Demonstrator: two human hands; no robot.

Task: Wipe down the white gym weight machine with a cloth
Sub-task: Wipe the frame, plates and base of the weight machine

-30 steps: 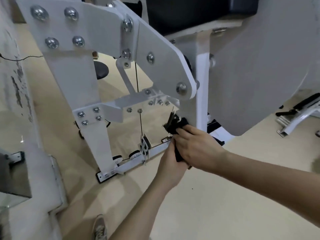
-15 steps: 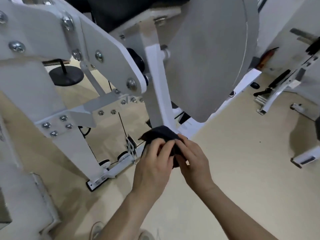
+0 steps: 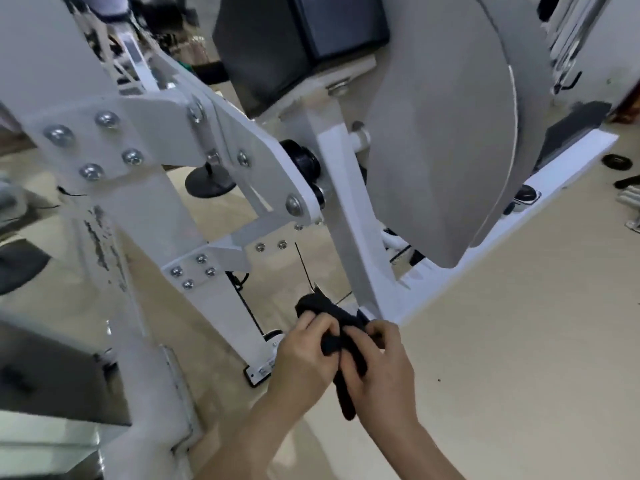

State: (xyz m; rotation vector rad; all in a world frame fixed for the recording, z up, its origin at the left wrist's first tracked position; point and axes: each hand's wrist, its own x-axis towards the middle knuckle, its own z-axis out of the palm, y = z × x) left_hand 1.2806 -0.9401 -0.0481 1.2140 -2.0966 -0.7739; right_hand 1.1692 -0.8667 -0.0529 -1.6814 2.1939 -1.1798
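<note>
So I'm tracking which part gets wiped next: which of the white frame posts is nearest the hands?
The slanted post under the black seat pad; the black cloth sits at its foot. The bolted posts stand further left.

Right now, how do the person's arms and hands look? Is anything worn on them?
The left hand and right hand are bare: no gloves, rings, watch or bracelet show. Both forearms are uncovered to the picture's edge, with no sleeve in view.

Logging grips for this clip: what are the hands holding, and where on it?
Both hands hold the black cloth: left hand pinches its bunched middle, right hand grips beside it; one end hangs loose below.
</note>
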